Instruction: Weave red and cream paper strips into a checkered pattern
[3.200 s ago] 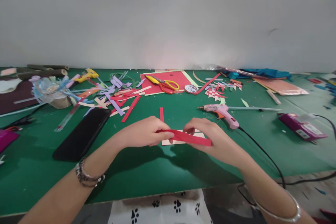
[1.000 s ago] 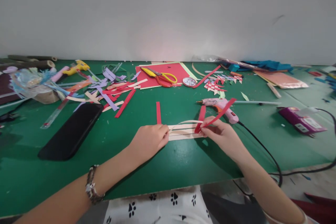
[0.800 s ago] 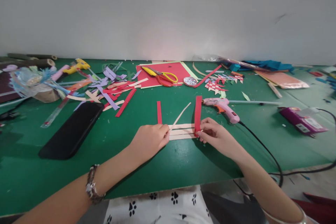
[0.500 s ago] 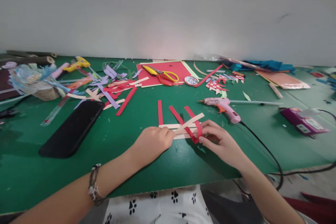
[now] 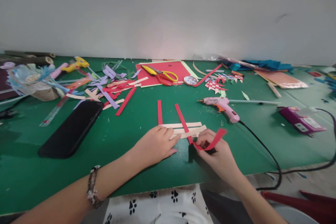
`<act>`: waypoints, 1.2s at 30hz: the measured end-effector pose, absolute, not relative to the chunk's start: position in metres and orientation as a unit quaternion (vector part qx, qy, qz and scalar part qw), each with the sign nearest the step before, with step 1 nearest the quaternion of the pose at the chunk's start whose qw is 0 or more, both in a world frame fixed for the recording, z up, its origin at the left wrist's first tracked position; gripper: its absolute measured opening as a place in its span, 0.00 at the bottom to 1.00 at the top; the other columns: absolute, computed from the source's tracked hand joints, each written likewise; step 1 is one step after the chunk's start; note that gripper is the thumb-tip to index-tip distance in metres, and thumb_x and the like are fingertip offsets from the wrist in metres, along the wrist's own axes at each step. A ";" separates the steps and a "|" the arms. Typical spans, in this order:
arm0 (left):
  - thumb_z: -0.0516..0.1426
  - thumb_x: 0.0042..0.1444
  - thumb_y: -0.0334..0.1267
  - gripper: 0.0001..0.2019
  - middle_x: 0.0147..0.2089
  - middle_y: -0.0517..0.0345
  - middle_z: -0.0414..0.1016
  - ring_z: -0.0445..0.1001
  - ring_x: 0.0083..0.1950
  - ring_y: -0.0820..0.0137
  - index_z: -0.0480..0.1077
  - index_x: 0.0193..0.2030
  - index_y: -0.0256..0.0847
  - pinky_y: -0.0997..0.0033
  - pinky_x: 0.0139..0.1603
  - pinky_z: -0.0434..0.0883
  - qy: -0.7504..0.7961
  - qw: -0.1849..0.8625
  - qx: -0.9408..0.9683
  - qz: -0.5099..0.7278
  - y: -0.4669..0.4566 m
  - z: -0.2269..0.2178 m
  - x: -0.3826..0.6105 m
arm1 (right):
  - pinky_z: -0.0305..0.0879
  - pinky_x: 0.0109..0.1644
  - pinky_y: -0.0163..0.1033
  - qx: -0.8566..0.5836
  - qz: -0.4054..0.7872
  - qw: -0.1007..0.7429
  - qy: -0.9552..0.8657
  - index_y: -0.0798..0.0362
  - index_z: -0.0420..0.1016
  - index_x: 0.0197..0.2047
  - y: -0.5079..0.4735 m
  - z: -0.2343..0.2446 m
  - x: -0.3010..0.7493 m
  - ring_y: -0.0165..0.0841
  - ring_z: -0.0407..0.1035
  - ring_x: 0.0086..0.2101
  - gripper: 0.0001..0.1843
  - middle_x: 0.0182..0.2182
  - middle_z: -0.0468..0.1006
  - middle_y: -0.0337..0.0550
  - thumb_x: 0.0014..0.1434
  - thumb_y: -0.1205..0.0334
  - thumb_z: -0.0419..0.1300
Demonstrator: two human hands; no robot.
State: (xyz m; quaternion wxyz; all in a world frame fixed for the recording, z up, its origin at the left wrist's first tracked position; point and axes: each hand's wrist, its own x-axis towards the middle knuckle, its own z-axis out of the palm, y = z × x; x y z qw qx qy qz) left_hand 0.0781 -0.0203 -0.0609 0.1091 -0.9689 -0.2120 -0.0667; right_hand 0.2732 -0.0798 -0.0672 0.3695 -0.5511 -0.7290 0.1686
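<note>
Cream paper strips [image 5: 190, 130] lie side by side on the green table [image 5: 131, 168] in front of me. A short red strip [image 5: 159, 112] crosses their left end. My left hand [image 5: 154, 145] presses its fingers down on the left ends of the cream strips. My right hand [image 5: 216, 152] pinches a long red strip [image 5: 183, 122] that runs slantwise through the cream strips; its near end curls up over my fingers.
A pink glue gun [image 5: 223, 106] with a black cord lies right of the strips. A black phone [image 5: 70, 127] lies at left. Red-and-yellow scissors [image 5: 161, 74] rest on red paper. Coloured paper scraps [image 5: 110, 89] litter the far left; a purple device [image 5: 300, 120] is at right.
My right hand has drawn the long red strip through the cream strips toward me, from folded over them to slanting across with its end curled. My left hand slid slightly right.
</note>
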 end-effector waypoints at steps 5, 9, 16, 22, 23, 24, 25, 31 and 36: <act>0.56 0.53 0.48 0.21 0.33 0.52 0.71 0.71 0.35 0.63 0.66 0.49 0.35 0.67 0.35 0.65 -0.209 0.101 -0.971 -0.052 -0.021 -0.059 0.078 | 0.60 0.27 0.33 -0.527 -0.002 0.329 -0.783 0.51 0.67 0.28 -0.085 -0.070 0.271 0.29 0.61 0.27 0.11 0.27 0.63 0.41 0.52 0.74 0.49; 0.55 0.54 0.48 0.21 0.33 0.52 0.71 0.71 0.34 0.64 0.65 0.49 0.36 0.68 0.34 0.65 -0.217 0.088 -0.971 -0.042 -0.021 -0.059 0.078 | 0.62 0.36 0.38 -0.500 -0.003 0.237 -0.833 0.51 0.68 0.35 -0.087 -0.066 0.275 0.34 0.62 0.37 0.15 0.39 0.68 0.46 0.53 0.77 0.46; 0.55 0.54 0.47 0.18 0.32 0.52 0.70 0.71 0.34 0.63 0.67 0.45 0.35 0.66 0.35 0.66 -0.227 0.065 -0.971 -0.039 -0.018 -0.055 0.078 | 0.60 0.42 0.42 -0.510 0.038 0.200 -0.836 0.53 0.67 0.45 -0.076 -0.060 0.275 0.35 0.65 0.44 0.18 0.45 0.72 0.48 0.60 0.73 0.41; 0.49 0.60 0.35 0.08 0.33 0.58 0.71 0.72 0.33 0.68 0.68 0.40 0.39 0.70 0.32 0.64 -0.289 -0.005 -0.957 -0.021 -0.009 -0.048 0.078 | 0.60 0.45 0.43 -0.529 0.063 0.173 -0.828 0.52 0.69 0.47 -0.075 -0.068 0.271 0.35 0.66 0.45 0.16 0.47 0.73 0.47 0.62 0.69 0.43; 0.48 0.60 0.34 0.09 0.33 0.58 0.70 0.72 0.33 0.69 0.68 0.40 0.39 0.70 0.32 0.64 -0.305 -0.018 -0.952 -0.022 -0.006 -0.048 0.079 | 0.60 0.45 0.43 -0.531 0.061 0.175 -0.827 0.52 0.69 0.47 -0.076 -0.068 0.271 0.35 0.66 0.45 0.16 0.47 0.73 0.47 0.61 0.69 0.43; 0.48 0.60 0.33 0.09 0.33 0.59 0.70 0.72 0.33 0.69 0.69 0.40 0.40 0.71 0.32 0.63 -0.316 -0.030 -0.948 -0.024 -0.004 -0.048 0.081 | 0.60 0.45 0.43 -0.532 0.059 0.175 -0.826 0.52 0.69 0.47 -0.077 -0.069 0.271 0.35 0.66 0.45 0.17 0.47 0.73 0.47 0.61 0.69 0.44; 0.48 0.60 0.33 0.09 0.34 0.59 0.70 0.72 0.34 0.70 0.69 0.40 0.40 0.72 0.33 0.63 -0.322 -0.040 -0.946 -0.028 -0.002 -0.048 0.083 | 0.60 0.44 0.43 -0.534 0.057 0.175 -0.825 0.52 0.69 0.47 -0.077 -0.069 0.271 0.35 0.66 0.45 0.17 0.47 0.73 0.47 0.61 0.69 0.44; 0.51 0.59 0.34 0.08 0.36 0.58 0.70 0.72 0.37 0.69 0.69 0.42 0.39 0.71 0.34 0.63 -0.318 -0.053 -0.947 -0.017 0.004 -0.053 0.095 | 0.59 0.46 0.44 -0.534 0.052 0.166 -0.827 0.51 0.69 0.47 -0.079 -0.069 0.270 0.35 0.64 0.46 0.17 0.49 0.71 0.46 0.61 0.70 0.44; 0.55 0.55 0.34 0.12 0.42 0.56 0.69 0.71 0.38 0.69 0.67 0.47 0.39 0.72 0.36 0.64 -0.300 -0.136 -0.943 -0.036 0.005 -0.043 0.084 | 0.57 0.46 0.44 -0.533 0.054 0.159 -0.829 0.52 0.68 0.48 -0.078 -0.069 0.271 0.35 0.65 0.45 0.17 0.48 0.72 0.46 0.61 0.70 0.44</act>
